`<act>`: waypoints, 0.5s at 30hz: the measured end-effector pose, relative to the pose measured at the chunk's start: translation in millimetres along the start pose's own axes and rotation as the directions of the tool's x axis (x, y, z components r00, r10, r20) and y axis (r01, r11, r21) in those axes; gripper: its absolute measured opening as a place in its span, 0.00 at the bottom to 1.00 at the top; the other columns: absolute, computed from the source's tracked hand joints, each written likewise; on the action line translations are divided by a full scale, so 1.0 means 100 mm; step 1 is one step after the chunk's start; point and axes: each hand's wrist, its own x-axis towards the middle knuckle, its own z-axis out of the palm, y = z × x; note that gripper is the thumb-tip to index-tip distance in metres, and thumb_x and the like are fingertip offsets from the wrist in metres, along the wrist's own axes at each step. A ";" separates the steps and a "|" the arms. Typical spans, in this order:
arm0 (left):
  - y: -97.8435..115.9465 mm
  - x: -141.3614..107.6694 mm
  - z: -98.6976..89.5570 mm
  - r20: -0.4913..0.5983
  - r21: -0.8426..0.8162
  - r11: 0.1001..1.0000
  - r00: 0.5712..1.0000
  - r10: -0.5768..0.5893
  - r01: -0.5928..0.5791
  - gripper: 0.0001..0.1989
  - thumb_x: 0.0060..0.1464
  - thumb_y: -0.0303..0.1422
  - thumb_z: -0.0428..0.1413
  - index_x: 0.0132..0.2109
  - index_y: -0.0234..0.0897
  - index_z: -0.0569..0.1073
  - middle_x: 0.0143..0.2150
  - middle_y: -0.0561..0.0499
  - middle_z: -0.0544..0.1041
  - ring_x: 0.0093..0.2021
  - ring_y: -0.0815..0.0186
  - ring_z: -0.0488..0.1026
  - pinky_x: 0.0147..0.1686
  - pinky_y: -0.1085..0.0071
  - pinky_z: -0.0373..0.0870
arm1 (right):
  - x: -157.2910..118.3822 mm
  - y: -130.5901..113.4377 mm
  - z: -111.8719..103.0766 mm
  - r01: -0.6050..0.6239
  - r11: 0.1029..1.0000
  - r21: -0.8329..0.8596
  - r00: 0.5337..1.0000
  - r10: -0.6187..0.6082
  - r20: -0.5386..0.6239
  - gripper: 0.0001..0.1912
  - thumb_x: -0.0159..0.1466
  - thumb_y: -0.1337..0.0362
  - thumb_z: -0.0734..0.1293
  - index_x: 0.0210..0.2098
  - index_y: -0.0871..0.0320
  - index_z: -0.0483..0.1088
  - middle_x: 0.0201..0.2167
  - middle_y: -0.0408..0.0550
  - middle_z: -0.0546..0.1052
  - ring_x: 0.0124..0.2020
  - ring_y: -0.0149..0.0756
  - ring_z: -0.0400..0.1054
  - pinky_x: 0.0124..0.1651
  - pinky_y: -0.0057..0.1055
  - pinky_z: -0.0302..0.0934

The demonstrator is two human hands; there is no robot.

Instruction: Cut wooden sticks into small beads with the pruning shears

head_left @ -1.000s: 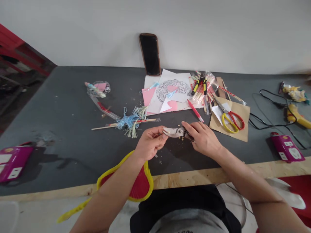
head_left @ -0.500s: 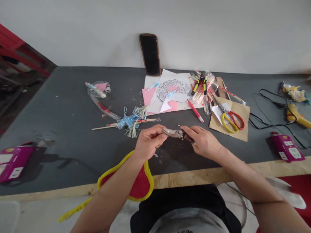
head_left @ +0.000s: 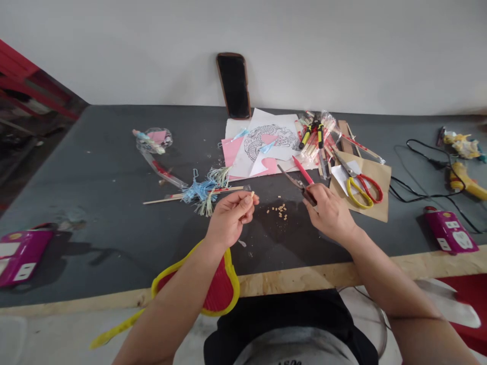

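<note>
My left hand (head_left: 230, 218) is closed in a pinch on a short stub of wooden stick (head_left: 251, 194). A pair of pruning shears (head_left: 297, 185) is gripped in my right hand (head_left: 330, 210), blades pointing up and left, apart from the stick. On the table between my hands lies a scatter of small cut wooden bits (head_left: 281, 210). Just beyond the shears is a pink pen (head_left: 303, 170). Behind my left hand, blue and pale tassels (head_left: 201, 191) rest on a wrapped chopstick (head_left: 163, 199). A red fan-like piece with a yellow edge (head_left: 218, 286) lies partly under my left forearm.
A phone (head_left: 234, 86) leans on the wall behind a dragon drawing (head_left: 258, 144). Rightward are wrapped chopsticks (head_left: 331, 124), black-yellow pliers (head_left: 312, 133), scissors (head_left: 359, 185) on brown paper, a yellow glue gun (head_left: 466, 181) and a purple power box (head_left: 451, 231). Another purple box (head_left: 28, 253) stands left.
The shears have moved right, away from the stick in my left hand. The small wooden bits now show between my hands. My left hand still pinches the stub.
</note>
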 end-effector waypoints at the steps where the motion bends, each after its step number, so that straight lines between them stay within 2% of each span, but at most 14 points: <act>1: -0.01 0.00 0.01 -0.002 -0.005 1.000 1.000 -0.009 0.009 0.17 0.40 0.41 0.74 0.30 0.33 0.80 0.27 0.50 0.75 0.20 0.77 0.62 0.17 0.79 0.51 | 0.00 0.00 0.00 0.004 1.000 0.002 1.000 -0.004 -0.004 0.06 0.69 0.65 0.61 0.44 0.56 0.68 0.42 0.56 0.78 0.43 0.46 0.74 0.43 0.39 0.69; 9: -0.04 -0.03 0.04 0.046 -0.075 0.995 0.997 -0.064 0.067 0.17 0.41 0.37 0.74 0.35 0.34 0.79 0.23 0.55 0.72 0.18 0.79 0.58 0.17 0.81 0.50 | -0.03 -0.03 0.02 0.107 0.991 0.082 0.993 -0.111 0.043 0.05 0.69 0.64 0.65 0.42 0.57 0.73 0.56 0.59 0.78 0.53 0.47 0.76 0.49 0.42 0.69; 15: -0.09 -0.03 0.06 0.079 -0.066 0.994 0.994 -0.078 0.083 0.17 0.44 0.38 0.73 0.34 0.32 0.77 0.24 0.53 0.74 0.18 0.79 0.58 0.18 0.81 0.51 | -0.05 -0.11 0.01 0.158 0.987 0.006 0.984 -0.158 0.079 0.08 0.70 0.64 0.63 0.45 0.58 0.73 0.64 0.63 0.71 0.53 0.48 0.75 0.55 0.45 0.65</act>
